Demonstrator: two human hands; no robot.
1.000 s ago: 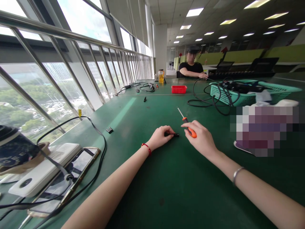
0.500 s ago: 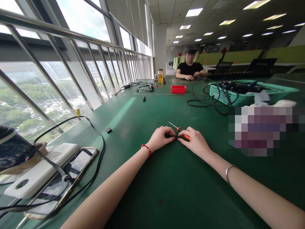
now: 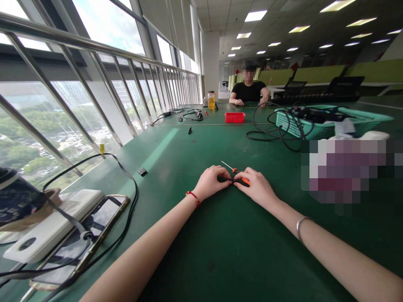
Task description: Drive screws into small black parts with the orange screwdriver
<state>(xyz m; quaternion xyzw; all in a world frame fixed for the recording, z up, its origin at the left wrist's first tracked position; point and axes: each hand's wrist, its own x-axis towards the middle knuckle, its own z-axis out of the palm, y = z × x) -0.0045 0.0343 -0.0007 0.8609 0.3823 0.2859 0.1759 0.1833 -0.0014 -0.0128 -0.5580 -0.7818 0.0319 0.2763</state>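
Fingertips of my left hand (image 3: 211, 183) are closed on one end of a small narrow black part (image 3: 232, 180). My right hand (image 3: 258, 187) pinches its other end, so the part spans the gap between both hands just over the green table (image 3: 201, 239). A screwdriver (image 3: 244, 181) with an orange and black handle is at my right fingers, its thin metal shaft pointing away and to the left. Whether the right hand grips the screwdriver or it lies on the table, I cannot tell. Most of the black part is hidden by fingers.
A small black and silver piece (image 3: 142, 171) lies to the left. Nearer are a phone (image 3: 108, 214), a white power bank (image 3: 59, 224) and a cable (image 3: 137, 188). Farther off stand a red bin (image 3: 234, 118), a green basket (image 3: 327, 132) with cables, and a seated person (image 3: 248, 90).
Both hands keep nearly the same pose around the black part. Across the table, the person's arms have moved apart. The whole view has shifted very slightly.
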